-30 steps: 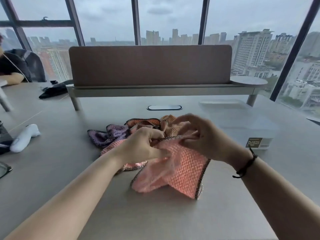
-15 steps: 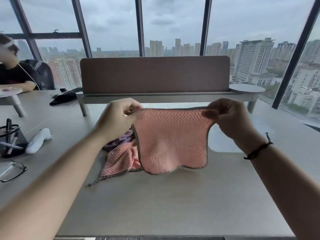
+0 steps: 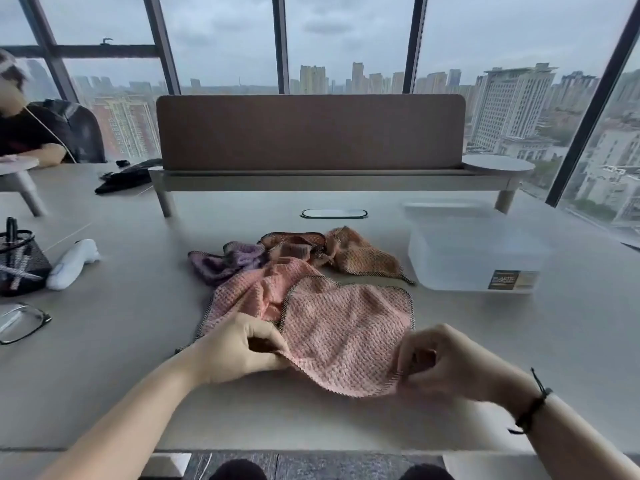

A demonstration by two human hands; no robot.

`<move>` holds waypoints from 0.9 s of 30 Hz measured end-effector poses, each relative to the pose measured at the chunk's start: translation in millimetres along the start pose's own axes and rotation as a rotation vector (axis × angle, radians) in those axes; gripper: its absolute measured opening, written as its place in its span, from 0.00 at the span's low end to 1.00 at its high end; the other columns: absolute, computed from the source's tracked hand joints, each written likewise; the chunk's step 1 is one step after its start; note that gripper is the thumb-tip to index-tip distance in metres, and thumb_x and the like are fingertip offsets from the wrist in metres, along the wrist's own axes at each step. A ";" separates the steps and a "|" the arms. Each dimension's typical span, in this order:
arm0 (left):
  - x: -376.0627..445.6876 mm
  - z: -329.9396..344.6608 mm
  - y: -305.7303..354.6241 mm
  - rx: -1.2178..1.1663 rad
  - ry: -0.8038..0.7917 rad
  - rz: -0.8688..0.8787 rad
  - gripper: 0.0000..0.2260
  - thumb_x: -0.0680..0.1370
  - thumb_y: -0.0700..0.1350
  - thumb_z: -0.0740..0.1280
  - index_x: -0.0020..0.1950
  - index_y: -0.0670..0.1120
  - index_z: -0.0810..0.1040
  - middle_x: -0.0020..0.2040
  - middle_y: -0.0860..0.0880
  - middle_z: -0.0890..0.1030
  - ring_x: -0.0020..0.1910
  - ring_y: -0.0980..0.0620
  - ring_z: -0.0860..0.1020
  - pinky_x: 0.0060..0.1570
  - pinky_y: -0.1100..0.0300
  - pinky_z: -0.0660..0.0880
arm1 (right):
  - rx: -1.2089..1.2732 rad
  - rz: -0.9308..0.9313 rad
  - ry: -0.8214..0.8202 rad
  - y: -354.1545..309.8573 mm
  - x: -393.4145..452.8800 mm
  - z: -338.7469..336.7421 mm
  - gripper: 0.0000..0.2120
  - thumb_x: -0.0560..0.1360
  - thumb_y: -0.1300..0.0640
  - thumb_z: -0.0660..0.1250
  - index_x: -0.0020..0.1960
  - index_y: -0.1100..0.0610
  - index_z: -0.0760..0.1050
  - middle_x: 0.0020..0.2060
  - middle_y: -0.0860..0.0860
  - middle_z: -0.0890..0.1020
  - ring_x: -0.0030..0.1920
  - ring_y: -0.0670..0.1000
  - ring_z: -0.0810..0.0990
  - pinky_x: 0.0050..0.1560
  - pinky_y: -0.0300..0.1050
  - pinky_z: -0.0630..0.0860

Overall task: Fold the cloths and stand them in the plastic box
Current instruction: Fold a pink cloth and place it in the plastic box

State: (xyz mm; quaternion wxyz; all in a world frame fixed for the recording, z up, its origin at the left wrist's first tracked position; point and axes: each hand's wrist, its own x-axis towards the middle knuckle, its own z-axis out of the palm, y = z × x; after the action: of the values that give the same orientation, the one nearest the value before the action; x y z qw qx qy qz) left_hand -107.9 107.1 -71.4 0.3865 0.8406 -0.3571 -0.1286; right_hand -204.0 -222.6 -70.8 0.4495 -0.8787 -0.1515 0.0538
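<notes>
Half a second ago the pink cloth (image 3: 341,332) hung in the air, stretched between both hands; now it lies spread on the table (image 3: 131,327), its far edge draped over the heap behind it. The left hand (image 3: 235,348) pinches the cloth's near left corner between thumb and curled fingers, just above the table surface. The right hand (image 3: 446,362), with a dark cord at the wrist, pinches the near right corner the same way, fingers curled round the dark-stitched hem. Behind the spread cloth lies a second pink cloth (image 3: 249,292), crumpled, partly under it, and beyond that a purple cloth (image 3: 228,261) and an orange cloth (image 3: 360,254), both bunched and touching one another. The plastic box (image 3: 474,251), translucent with a label on its near wall, stands to the right of the heap, near the orange cloth but apart from it. At the left edge sit a mesh pen holder (image 3: 20,261), a white object (image 3: 72,263) and a pair of glasses (image 3: 20,322).
</notes>
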 end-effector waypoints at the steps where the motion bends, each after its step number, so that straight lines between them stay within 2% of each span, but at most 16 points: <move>1: -2.3 1.3 -0.9 -0.025 0.011 0.021 0.03 0.71 0.45 0.78 0.44 0.51 0.87 0.45 0.54 0.86 0.47 0.55 0.84 0.53 0.59 0.78 | -0.010 0.007 0.004 1.8 -2.4 1.9 0.07 0.64 0.58 0.80 0.36 0.50 0.82 0.42 0.53 0.85 0.41 0.54 0.82 0.45 0.50 0.77; 5: -11.0 2.3 -3.9 -0.029 0.027 0.035 0.04 0.71 0.49 0.78 0.43 0.53 0.87 0.45 0.53 0.86 0.47 0.53 0.84 0.54 0.52 0.79 | -0.012 0.056 0.055 8.5 -13.5 -3.3 0.09 0.62 0.50 0.81 0.36 0.51 0.83 0.42 0.52 0.84 0.43 0.55 0.82 0.48 0.53 0.76; 8: -14.0 1.7 -3.3 -0.019 0.002 0.032 0.06 0.70 0.56 0.77 0.42 0.56 0.86 0.44 0.54 0.85 0.46 0.53 0.83 0.51 0.53 0.79 | -0.036 0.097 0.043 10.6 -19.0 -7.4 0.10 0.62 0.46 0.81 0.37 0.49 0.84 0.37 0.57 0.82 0.37 0.51 0.79 0.41 0.53 0.75; 10: -13.7 2.0 -2.1 -0.024 -0.015 0.014 0.07 0.70 0.59 0.76 0.41 0.58 0.86 0.42 0.54 0.85 0.44 0.53 0.83 0.49 0.53 0.79 | -0.049 0.116 0.016 9.0 -21.4 -10.9 0.08 0.64 0.47 0.80 0.37 0.49 0.84 0.36 0.59 0.81 0.35 0.49 0.75 0.37 0.51 0.72; 12: -12.3 4.0 -0.3 -0.029 -0.036 0.010 0.08 0.72 0.60 0.74 0.42 0.57 0.86 0.40 0.51 0.85 0.38 0.50 0.81 0.41 0.51 0.78 | -0.056 0.129 0.009 5.3 -24.2 -14.5 0.05 0.65 0.50 0.79 0.39 0.49 0.85 0.37 0.57 0.83 0.35 0.46 0.77 0.39 0.49 0.74; 14: -9.9 6.4 3.0 -0.071 -0.030 0.009 0.08 0.73 0.57 0.74 0.41 0.54 0.86 0.36 0.50 0.84 0.33 0.51 0.77 0.36 0.56 0.74 | -0.040 0.123 0.021 2.4 -26.5 -17.6 0.02 0.68 0.55 0.78 0.40 0.48 0.86 0.37 0.54 0.85 0.35 0.43 0.78 0.41 0.45 0.76; 16: -5.2 8.2 4.5 -0.097 0.020 0.001 0.06 0.73 0.54 0.73 0.40 0.53 0.86 0.32 0.53 0.82 0.31 0.58 0.75 0.35 0.62 0.72 | -0.021 0.122 0.102 2.6 -26.1 -20.4 0.05 0.69 0.59 0.77 0.40 0.48 0.86 0.36 0.52 0.86 0.35 0.42 0.80 0.41 0.45 0.77; 18: 0.4 10.5 4.7 -0.093 0.091 -0.027 0.07 0.72 0.55 0.72 0.40 0.54 0.85 0.28 0.53 0.78 0.28 0.58 0.70 0.31 0.61 0.69 | 0.010 0.129 0.204 4.9 -23.5 -23.3 0.06 0.69 0.59 0.77 0.39 0.48 0.86 0.35 0.52 0.86 0.35 0.44 0.81 0.43 0.47 0.78; 20: 6.2 12.0 1.4 -0.058 0.150 -0.058 0.09 0.71 0.58 0.71 0.42 0.54 0.85 0.27 0.49 0.78 0.27 0.56 0.69 0.32 0.61 0.68 | 0.005 0.129 0.269 7.8 -19.3 -23.7 0.06 0.68 0.58 0.77 0.40 0.47 0.85 0.35 0.51 0.86 0.36 0.46 0.81 0.43 0.48 0.78; 22: 11.1 13.2 -1.8 0.019 0.184 -0.099 0.09 0.71 0.60 0.72 0.43 0.56 0.85 0.30 0.46 0.82 0.28 0.56 0.72 0.34 0.60 0.71 | -0.048 0.142 0.281 11.1 -15.5 -21.4 0.06 0.68 0.56 0.78 0.40 0.45 0.85 0.33 0.50 0.85 0.33 0.45 0.79 0.40 0.44 0.76; 25: 15.5 14.8 -3.0 0.077 0.225 -0.140 0.06 0.72 0.56 0.74 0.42 0.55 0.84 0.33 0.52 0.84 0.30 0.57 0.78 0.40 0.56 0.77 | -0.171 0.190 0.251 16.4 -12.0 -15.0 0.06 0.66 0.52 0.80 0.40 0.44 0.83 0.30 0.50 0.84 0.29 0.42 0.74 0.34 0.40 0.72; 27: 17.0 16.4 -2.1 0.132 0.237 -0.143 0.05 0.72 0.55 0.75 0.40 0.55 0.84 0.33 0.55 0.84 0.30 0.59 0.78 0.38 0.60 0.77 | -0.234 0.205 0.268 19.1 -11.4 -12.3 0.07 0.65 0.50 0.80 0.39 0.45 0.83 0.29 0.48 0.83 0.27 0.40 0.73 0.32 0.38 0.71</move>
State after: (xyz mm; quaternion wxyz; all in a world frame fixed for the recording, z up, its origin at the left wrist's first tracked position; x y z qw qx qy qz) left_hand -102.9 87.0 -82.8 0.3598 0.8967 -0.2559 -0.0320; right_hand -207.8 -246.2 -79.5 0.3528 -0.9350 -0.0055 -0.0360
